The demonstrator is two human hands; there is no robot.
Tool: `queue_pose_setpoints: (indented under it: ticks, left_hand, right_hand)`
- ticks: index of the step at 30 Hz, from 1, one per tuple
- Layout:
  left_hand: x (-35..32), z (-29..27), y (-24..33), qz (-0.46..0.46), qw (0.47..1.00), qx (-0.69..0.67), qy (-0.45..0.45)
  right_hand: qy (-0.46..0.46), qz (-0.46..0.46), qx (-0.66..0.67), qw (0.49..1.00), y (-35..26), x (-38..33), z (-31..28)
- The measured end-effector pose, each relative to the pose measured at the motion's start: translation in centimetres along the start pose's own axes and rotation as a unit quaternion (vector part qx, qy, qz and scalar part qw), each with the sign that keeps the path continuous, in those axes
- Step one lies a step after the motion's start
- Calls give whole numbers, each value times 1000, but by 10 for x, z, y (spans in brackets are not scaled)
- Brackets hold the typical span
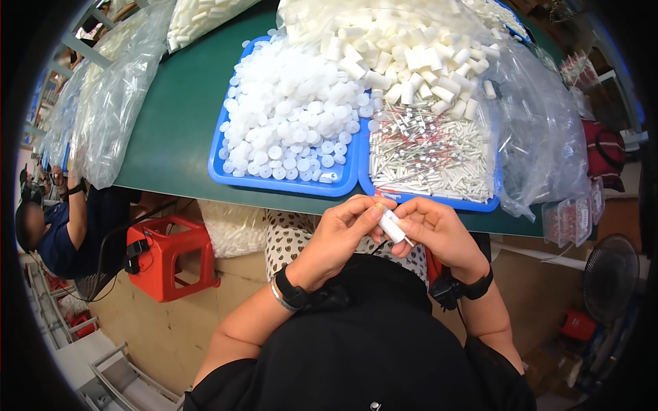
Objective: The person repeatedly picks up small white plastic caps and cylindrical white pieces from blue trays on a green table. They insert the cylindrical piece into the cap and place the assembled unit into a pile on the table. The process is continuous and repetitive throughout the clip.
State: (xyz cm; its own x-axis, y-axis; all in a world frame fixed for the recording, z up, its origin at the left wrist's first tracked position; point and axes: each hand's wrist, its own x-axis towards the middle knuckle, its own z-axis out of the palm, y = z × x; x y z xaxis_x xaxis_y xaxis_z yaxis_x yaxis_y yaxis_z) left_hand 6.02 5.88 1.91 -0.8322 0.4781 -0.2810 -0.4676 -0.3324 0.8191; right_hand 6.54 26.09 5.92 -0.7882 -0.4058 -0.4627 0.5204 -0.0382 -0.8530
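Observation:
Close to my body, just off the table's front edge, both hands meet around a small white cylinder [392, 227]. The fingertips of my left hand [336, 229] pinch its upper end. From the other side my right hand [439, 229] grips it with closed fingers, and a thin white piece sticks out by the right thumb. Fingers cover part of both pieces. Beyond the hands, a blue tray [274, 186] holds a heap of translucent white discs [295, 109]. The blue tray [439, 200] beside it holds thin white sticks [462, 161] and red-and-white slender parts [411, 133].
Cream foam-like cylinders [418, 65] spill from a clear plastic bag [538, 137] behind and beside the right tray. The green table [168, 123] carries another bag [113, 103] at left. A red stool [168, 257], a seated co-worker [58, 233] and a fan [610, 277] stand around.

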Motion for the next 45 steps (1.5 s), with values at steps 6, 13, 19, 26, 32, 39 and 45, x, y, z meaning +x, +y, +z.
queue_pose_setpoints:
  ticks: [6,13,19,26,32,39,45]
  left_hand:
    - [-3,8,6,-37,999,-24,0]
    - [-3,4,0,-45,997,-43,-35]
    - [-4,10,2,-37,993,-79,-77]
    - [-4,9,2,-25,994,-106,-26]
    - [1,5,3,-56,990,-127,11]
    - [1,8,4,-37,992,-117,34]
    - [2,4,-2,-6,991,-121,64]
  right_hand:
    - [-10,-23,63,998,10,2,-4]
    - [423,-199,-474,746,-33,-2,-83]
    - [486,10,-666,565,-32,-2,-156]
    - [517,-59,-561,644,-32,-14,-131]
    - [210,-263,-472,815,-29,-22,-20]
    - [142,-296,-484,811,-7,-9,2]
    - [126,-313,-471,815,-4,-8,1]
